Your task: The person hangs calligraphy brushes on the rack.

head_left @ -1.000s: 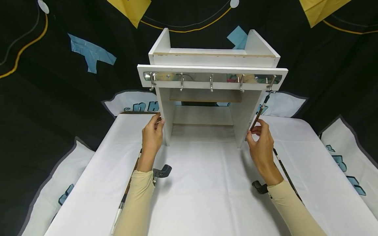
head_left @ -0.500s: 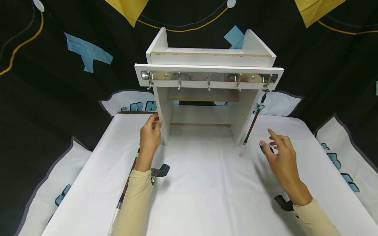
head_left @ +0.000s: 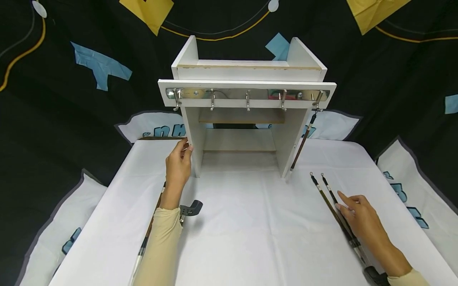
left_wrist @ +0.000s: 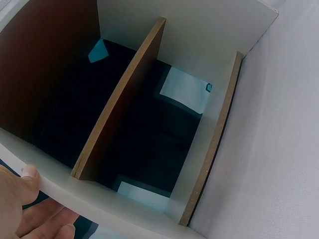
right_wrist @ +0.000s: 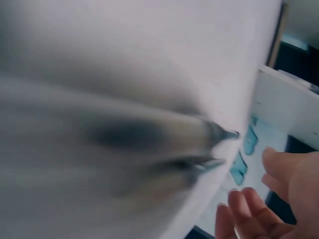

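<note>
My left hand (head_left: 177, 165) grips the left side panel of a white shelf unit (head_left: 247, 73), thumb on its front edge and fingers outside. In the left wrist view, that thumb (left_wrist: 30, 185) rests on the panel edge. From the rightmost hook of the metal hook rail (head_left: 229, 94) hangs a brown-handled calligraphy brush (head_left: 302, 143). My right hand (head_left: 372, 222) reaches over two more looped brushes on the cloth, a green-handled brush (head_left: 329, 203) and a dark-handled brush (head_left: 330, 190). Its fingers are spread and hold nothing; whether they touch a handle, I cannot tell.
Another brush (head_left: 148, 232) lies on the white tablecloth (head_left: 236, 238), partly under my left forearm. Black cloth (head_left: 53, 159) with blue and yellow paper pieces hangs behind the table. Two inner boards (left_wrist: 124, 94) divide the shelf unit.
My right hand has let go of the hanging brush and moved right and down to the brushes on the table. The left hand keeps its grip on the shelf.
</note>
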`<state>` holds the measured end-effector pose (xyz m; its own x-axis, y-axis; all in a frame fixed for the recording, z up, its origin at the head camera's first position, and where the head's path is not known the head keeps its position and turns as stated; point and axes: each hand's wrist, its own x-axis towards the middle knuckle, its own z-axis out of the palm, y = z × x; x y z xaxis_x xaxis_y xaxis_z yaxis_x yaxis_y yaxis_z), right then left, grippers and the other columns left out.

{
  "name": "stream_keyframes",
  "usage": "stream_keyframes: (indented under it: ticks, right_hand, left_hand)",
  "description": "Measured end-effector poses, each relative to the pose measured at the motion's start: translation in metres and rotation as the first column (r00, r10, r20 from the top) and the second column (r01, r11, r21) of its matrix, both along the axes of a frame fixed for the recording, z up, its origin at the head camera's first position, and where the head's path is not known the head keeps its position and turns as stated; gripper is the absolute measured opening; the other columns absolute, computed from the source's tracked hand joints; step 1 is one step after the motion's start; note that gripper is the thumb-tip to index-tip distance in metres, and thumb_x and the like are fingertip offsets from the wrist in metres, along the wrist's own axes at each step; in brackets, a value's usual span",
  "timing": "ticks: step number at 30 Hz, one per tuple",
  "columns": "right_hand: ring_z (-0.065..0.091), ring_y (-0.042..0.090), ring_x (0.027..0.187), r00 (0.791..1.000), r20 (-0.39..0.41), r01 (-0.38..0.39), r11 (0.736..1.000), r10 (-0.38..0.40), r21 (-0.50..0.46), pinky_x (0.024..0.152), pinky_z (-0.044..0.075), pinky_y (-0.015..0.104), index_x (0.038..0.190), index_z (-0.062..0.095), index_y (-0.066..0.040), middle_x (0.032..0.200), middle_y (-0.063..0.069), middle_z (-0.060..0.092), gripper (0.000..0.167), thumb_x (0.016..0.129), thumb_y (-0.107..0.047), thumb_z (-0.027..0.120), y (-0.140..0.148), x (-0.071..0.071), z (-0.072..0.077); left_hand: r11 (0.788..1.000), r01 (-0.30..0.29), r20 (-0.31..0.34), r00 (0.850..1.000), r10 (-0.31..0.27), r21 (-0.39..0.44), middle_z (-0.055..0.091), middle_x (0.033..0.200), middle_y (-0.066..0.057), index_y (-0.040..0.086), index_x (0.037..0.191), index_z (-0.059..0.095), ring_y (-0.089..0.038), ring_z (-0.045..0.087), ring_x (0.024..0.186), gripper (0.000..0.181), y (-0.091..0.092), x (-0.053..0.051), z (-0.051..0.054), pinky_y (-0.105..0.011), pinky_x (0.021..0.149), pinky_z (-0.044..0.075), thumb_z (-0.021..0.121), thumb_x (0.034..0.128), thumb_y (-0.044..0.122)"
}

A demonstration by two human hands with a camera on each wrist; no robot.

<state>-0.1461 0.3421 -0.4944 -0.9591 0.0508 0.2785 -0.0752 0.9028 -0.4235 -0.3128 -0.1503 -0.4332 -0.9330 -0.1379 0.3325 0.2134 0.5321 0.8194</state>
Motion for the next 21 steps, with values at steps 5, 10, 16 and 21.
stream_keyframes:
  ticks: [5, 10, 16, 21]
  right_hand:
    - [0.064, 0.031, 0.082, 0.994, 0.111, -0.012, 1.0, 0.01, 0.017, 0.063, 0.053, 0.044, 0.143, 0.057, 0.01, 0.111, 0.031, 0.056, 0.046, 0.102, -0.006, 0.069, 0.004, 0.003, -0.01]
    - [0.061, 0.027, 0.079, 0.992, 0.127, -0.021, 1.0, 0.019, 0.013, 0.06, 0.05, 0.036, 0.142, 0.058, 0.01, 0.105, 0.028, 0.058, 0.046, 0.099, -0.002, 0.071, 0.007, 0.002, -0.013]
    - [0.055, 0.021, 0.075, 0.995, 0.092, -0.042, 0.999, 0.04, 0.024, 0.054, 0.044, 0.028, 0.138, 0.061, 0.012, 0.098, 0.022, 0.059, 0.047, 0.093, 0.003, 0.075, 0.008, 0.002, -0.017]
    - [0.053, 0.018, 0.073, 0.996, 0.078, -0.046, 0.999, 0.044, 0.023, 0.052, 0.043, 0.026, 0.137, 0.061, 0.012, 0.097, 0.021, 0.058, 0.047, 0.092, 0.006, 0.075, 0.008, 0.003, -0.019]
  left_hand:
    - [1.0, -0.001, -0.003, 1.0, 0.001, -0.005, 0.064, 0.146, -0.018, 0.01, 0.153, 0.054, -0.038, 0.066, 0.127, 0.043, 0.0, -0.001, -0.001, -0.056, 0.106, 0.054, 0.053, 0.1128, 0.026]
    - [1.0, -0.002, 0.002, 1.0, 0.002, -0.007, 0.063, 0.147, -0.018, 0.011, 0.154, 0.053, -0.038, 0.066, 0.127, 0.043, 0.0, -0.002, -0.001, -0.057, 0.106, 0.054, 0.053, 0.113, 0.026]
    - [1.0, -0.003, 0.006, 1.0, 0.003, -0.006, 0.063, 0.147, -0.018, 0.011, 0.154, 0.053, -0.038, 0.066, 0.127, 0.043, 0.0, -0.002, -0.001, -0.057, 0.106, 0.054, 0.053, 0.1129, 0.026]
    - [1.0, 0.0, 0.003, 1.0, 0.0, 0.001, 0.063, 0.146, -0.018, 0.011, 0.153, 0.054, -0.038, 0.066, 0.127, 0.043, -0.001, -0.001, 0.0, -0.056, 0.105, 0.054, 0.053, 0.1128, 0.026]
